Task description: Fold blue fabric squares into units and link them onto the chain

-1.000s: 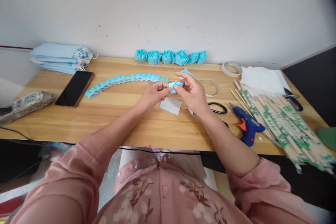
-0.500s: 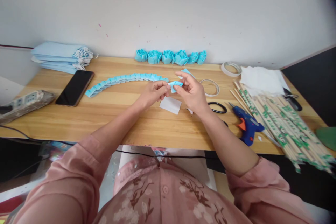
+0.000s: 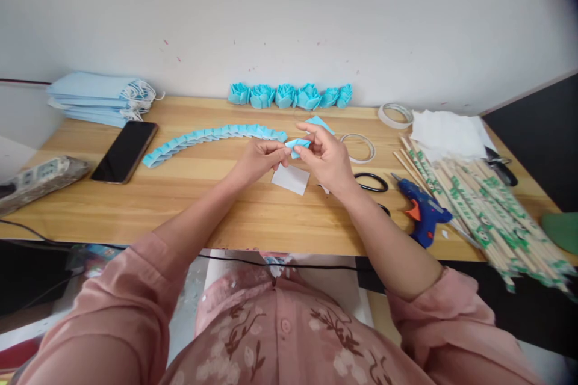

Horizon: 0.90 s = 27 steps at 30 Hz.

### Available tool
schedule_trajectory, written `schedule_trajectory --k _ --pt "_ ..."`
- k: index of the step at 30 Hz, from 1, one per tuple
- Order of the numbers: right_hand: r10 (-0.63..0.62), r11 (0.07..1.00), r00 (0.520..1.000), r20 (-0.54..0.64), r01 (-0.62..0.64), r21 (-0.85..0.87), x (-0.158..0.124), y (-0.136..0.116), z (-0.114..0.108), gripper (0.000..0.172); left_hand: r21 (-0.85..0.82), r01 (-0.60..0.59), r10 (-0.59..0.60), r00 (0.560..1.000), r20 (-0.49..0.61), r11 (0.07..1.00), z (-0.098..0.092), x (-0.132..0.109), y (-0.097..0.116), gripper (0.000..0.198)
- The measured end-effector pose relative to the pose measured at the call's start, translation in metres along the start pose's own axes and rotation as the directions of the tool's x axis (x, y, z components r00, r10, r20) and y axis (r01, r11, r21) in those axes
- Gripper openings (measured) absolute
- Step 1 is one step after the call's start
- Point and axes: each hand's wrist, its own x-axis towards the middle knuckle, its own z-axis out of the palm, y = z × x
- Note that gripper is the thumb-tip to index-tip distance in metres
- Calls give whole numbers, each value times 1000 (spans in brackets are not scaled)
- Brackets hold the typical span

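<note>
In the head view, both hands meet above the middle of the worktop (image 3: 198, 207) and grasp one small folded blue piece (image 3: 301, 145). The left hand (image 3: 257, 162) pinches its left end between thumb and fingers. The right hand (image 3: 329, 159) grips the other side, with the thumb pressed on the near face and the index finger raised, curving over the top.

Just below the hands, a small pale sheet (image 3: 290, 180) lies flat. A blue sheet (image 3: 321, 124) shows partly behind the right hand, and beside that hand lies a thin tape ring (image 3: 372, 150). Black scissor handles (image 3: 386, 183) lie near the right forearm, which covers part of them.

A curved strip of overlapping blue folds (image 3: 208, 135) stretches from behind the left hand toward a dark phone (image 3: 124, 151). Behind the phone lies a stack of pale blue masks (image 3: 90, 96) with white loops; a power strip (image 3: 47, 177) is at the far left.

Six blue flowers (image 3: 286, 96) stand in a row along the wall (image 3: 289, 12). On the right are a wider tape roll (image 3: 397, 124), white sheets (image 3: 451, 132), a blue glue gun (image 3: 427, 207) with an orange trigger, and many wooden sticks in green-printed wrappers (image 3: 492, 216), which extend past the front edge.
</note>
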Motion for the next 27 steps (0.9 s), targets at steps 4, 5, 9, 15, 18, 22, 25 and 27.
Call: schedule_trajectory --k 4,5,9,15,18,22,25,27 --pt "-1 1000 1000 -1 1 -18 -1 1 1 41 3 0 0 1000 11 1000 0 1 -1 33" --pt "0 1000 1000 -1 0 -22 -1 1 1 41 -1 7 -7 1000 5 1000 0 1 -1 32" --pt "9 999 1000 13 -10 46 0 -2 -2 40 -36 33 -34 999 -25 999 3 1 -1 29" --pt "50 979 996 78 -65 192 2 -9 -9 45 -112 57 -68 993 -101 992 3 4 -3 28" --pt "39 982 992 117 -60 178 3 -7 -7 53 -122 64 -78 990 -114 990 2 4 -2 28" --pt "47 993 995 91 -57 103 4 -3 -4 51 -131 77 -89 993 -84 988 3 4 0 27" --pt "67 989 992 104 -79 126 5 -2 -4 49 -132 64 -74 995 -73 989 3 4 0 27" --pt "83 980 990 112 -101 168 5 -2 -5 48 -127 47 -56 996 -72 991 4 4 0 26"
